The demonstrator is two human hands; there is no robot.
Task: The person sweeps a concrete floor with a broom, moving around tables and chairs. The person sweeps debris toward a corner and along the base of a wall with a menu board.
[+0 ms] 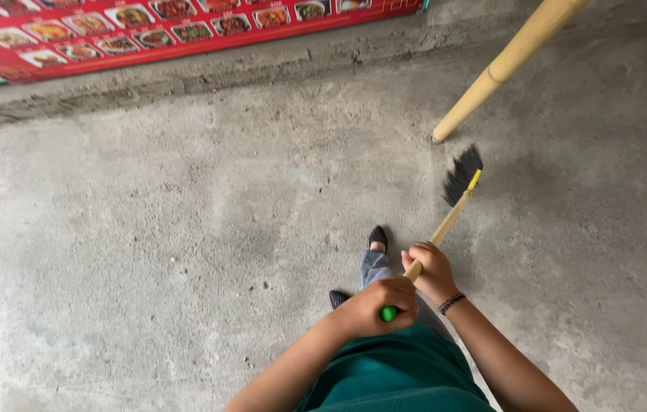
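Your broom point(445, 221) slants from lower centre toward the right of the frame, its black bristles on the concrete floor point(186, 229). Your left hand point(375, 305) closes its grip around the green handle tip, your right hand point(433, 268) just above it. A bamboo pole point(506, 65) stands at upper right, a red menu banner point(148, 30) at upper left.

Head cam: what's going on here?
A person stands on a bare concrete floor holding a broom with both hands. The left hand grips the green-capped top of the wooden handle; the right hand holds it just below. The black bristles point away from the person, near the foot of a bamboo pole that leans in from the upper right. A red picture banner runs along the far edge.
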